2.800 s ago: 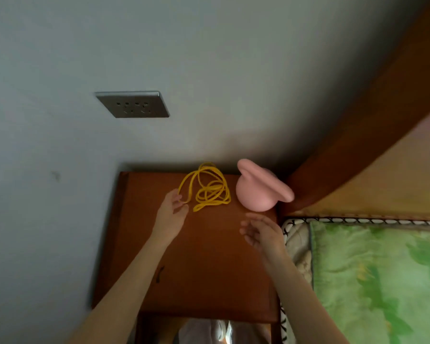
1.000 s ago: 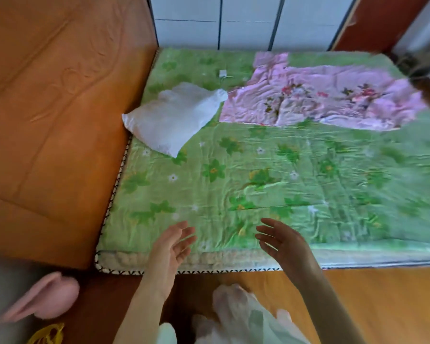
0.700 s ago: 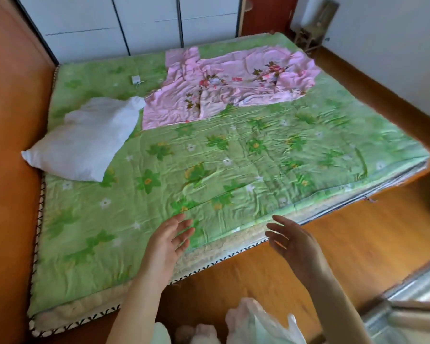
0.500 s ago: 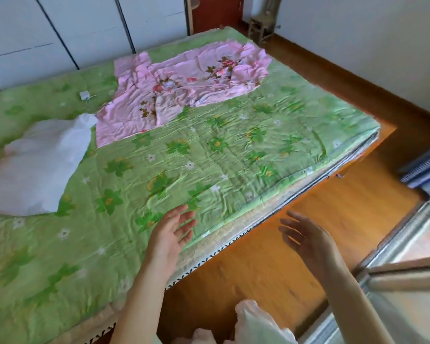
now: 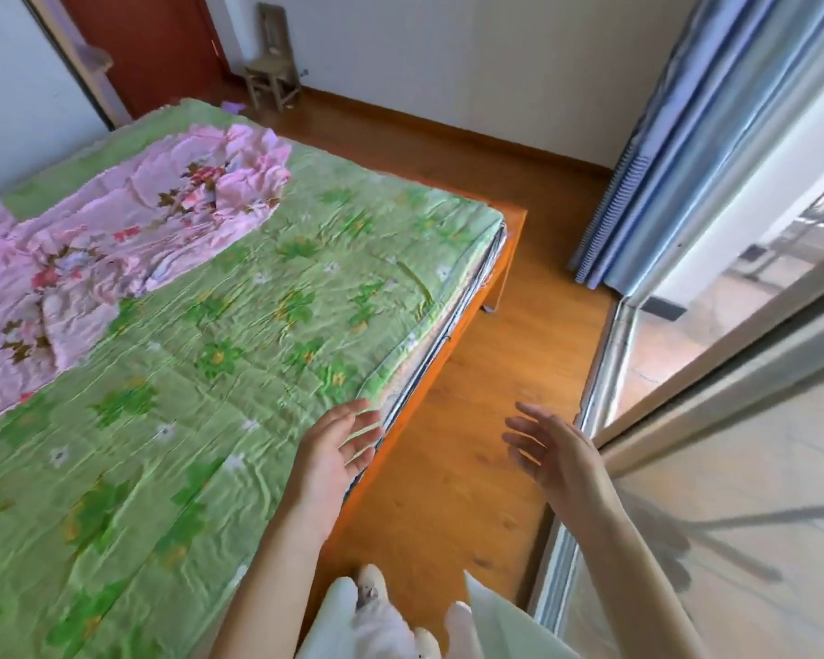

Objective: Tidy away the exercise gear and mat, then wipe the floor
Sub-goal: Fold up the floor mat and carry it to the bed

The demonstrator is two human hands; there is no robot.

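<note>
My left hand [image 5: 338, 451] hovers over the edge of the bed with fingers spread and nothing in it. My right hand [image 5: 550, 451] hangs over the wooden floor [image 5: 491, 382], fingers apart and palm turned left, also holding nothing. No exercise gear or mat shows in this view. The strip of wooden floor runs between the bed and the glass door.
A bed with a green floral cover [image 5: 201, 354] fills the left, with a pink floral cloth [image 5: 115, 244] lying on it. A sliding glass door [image 5: 714, 420] and blue curtain [image 5: 652, 173] line the right. A small wooden chair [image 5: 272, 73] stands by the far wall.
The view has swung right, from the bedside table with the yellow rope and pink kettlebell, across the bed, to the floor strip by the glass door. Both hands stay open and empty.
</note>
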